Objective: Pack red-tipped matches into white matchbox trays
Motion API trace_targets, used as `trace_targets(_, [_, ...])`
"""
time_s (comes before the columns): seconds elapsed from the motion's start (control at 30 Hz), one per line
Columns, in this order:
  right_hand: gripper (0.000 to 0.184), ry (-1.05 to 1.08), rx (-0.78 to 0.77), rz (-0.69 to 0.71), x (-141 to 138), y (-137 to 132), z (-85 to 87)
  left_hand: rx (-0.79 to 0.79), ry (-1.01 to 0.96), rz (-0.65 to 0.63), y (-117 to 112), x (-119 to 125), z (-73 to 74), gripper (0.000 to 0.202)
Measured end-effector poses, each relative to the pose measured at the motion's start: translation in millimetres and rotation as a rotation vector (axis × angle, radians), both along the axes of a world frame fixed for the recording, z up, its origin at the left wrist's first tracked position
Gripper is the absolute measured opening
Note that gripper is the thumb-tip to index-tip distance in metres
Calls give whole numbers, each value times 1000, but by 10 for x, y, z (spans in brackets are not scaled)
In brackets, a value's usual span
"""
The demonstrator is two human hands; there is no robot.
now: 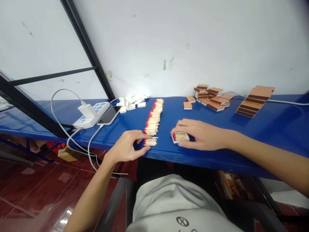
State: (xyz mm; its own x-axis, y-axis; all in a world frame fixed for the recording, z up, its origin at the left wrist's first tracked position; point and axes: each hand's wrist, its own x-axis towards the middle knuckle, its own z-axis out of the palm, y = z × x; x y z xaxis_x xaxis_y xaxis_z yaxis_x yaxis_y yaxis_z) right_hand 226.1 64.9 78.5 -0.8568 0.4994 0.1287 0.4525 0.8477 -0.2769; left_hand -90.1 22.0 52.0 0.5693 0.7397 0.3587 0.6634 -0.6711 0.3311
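A long row of red-tipped matches (154,116) lies on the blue table (265,129). My left hand (126,146) pinches a small bunch of matches (151,141) at the near end of that row, thumb and fingers closed on it. My right hand (201,133) rests over an open white matchbox tray (180,137) filled with matches, fingers curved around it and holding it against the table near the front edge.
Loose white empty trays (131,103) lie at the back. Stacks of brown matchbox sleeves (210,96) and a taller slanted stack (254,101) stand at the right. A phone (109,115), a power strip (91,114) with charger and cables sit left. A black metal frame (87,48) leans there.
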Motion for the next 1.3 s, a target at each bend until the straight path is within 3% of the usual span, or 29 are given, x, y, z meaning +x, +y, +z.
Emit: trace_targets(1.3, [46, 25, 3, 6, -5, -8, 7, -29, -27, 50, 0, 20, 4, 23])
